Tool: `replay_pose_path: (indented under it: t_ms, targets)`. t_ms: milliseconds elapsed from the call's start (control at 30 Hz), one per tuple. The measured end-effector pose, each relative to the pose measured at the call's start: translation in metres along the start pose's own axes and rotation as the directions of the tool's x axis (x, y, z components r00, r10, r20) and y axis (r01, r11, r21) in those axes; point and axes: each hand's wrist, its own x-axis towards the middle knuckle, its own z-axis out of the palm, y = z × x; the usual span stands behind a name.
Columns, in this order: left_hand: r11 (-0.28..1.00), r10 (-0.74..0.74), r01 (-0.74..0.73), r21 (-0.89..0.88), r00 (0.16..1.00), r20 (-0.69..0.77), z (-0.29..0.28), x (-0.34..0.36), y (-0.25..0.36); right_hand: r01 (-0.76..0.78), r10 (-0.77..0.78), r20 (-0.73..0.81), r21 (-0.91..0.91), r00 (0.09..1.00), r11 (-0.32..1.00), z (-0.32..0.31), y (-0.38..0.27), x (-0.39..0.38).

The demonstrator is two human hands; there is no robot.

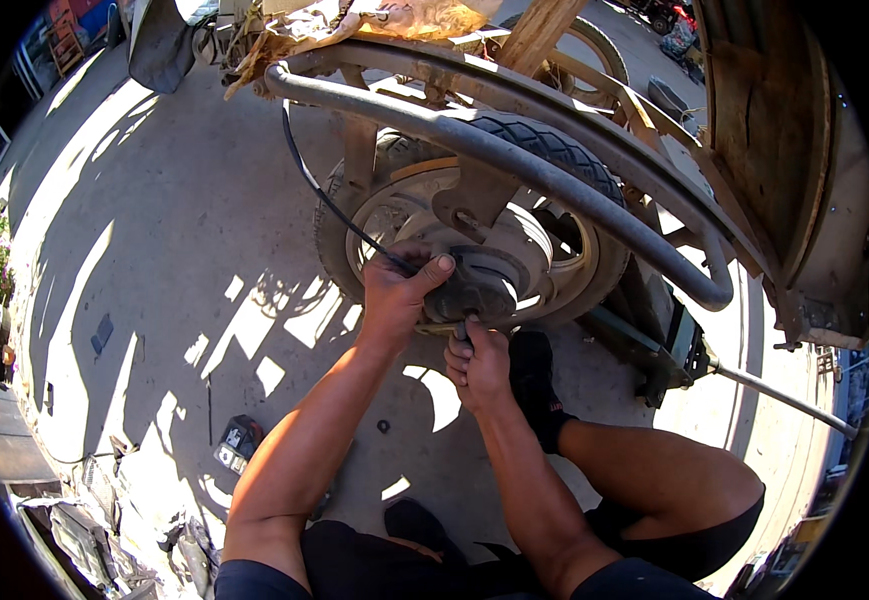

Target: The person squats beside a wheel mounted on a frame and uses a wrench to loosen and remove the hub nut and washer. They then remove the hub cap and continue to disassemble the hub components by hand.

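In front of me a wheel with a treaded black tyre (544, 143) sits under a grey tubular frame bar (514, 165). At its hub is a dark, dusty rounded housing (484, 294). My left hand (394, 295) is closed at the housing's left side, where a black cable (326, 200) comes down from the frame; its thumb lies on top and its other fingers are partly hidden. My right hand (479, 368) is closed just below the housing, its fingers round a small dark handle-like piece (463, 330) that points up at the housing's lower edge.
To the right of the wheel stands a green floor jack (669, 352) with a long metal bar (784, 396). A dark ring (382, 426) and a red-and-black device (239, 444) lie on the concrete. Scrap parts (89, 535) are heaped at lower left; a rusty panel (764, 130) rises at right.
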Motion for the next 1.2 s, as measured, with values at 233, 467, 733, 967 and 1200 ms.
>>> replay_pose_path:
  t_ms: [233, 467, 733, 967, 1200]
  targets:
    - [1.0, 0.011, -0.011, -0.01, 0.998, 0.059, 0.0, 0.004, -0.005, -0.024, 0.021, 0.026, 0.109, 0.999, 0.994, -0.003, 0.0, -0.001]
    - [0.965, -0.063, 0.063, -0.255, 0.998, 0.01, -0.019, 0.002, -0.025, 0.003, -0.011, 0.042, 0.203, 0.999, 0.979, -0.002, 0.007, -0.001]
    - [0.976, -0.033, 0.029, -0.214, 0.999, -0.016, -0.021, 0.002, -0.023, 0.097, -0.065, -0.127, 0.262, 0.99, 0.96, 0.024, 0.021, -0.007]
    - [0.995, -0.073, 0.074, -0.06, 0.997, 0.017, -0.022, 0.004, -0.015, 0.341, -0.342, -0.002, -0.089, 0.94, 0.936, 0.109, 0.003, -0.033]
    - [0.997, -0.052, 0.053, -0.047, 0.998, 0.036, -0.027, 0.001, -0.019, 0.619, -0.55, 0.417, -0.04, 0.724, 0.785, 0.271, -0.061, -0.022]
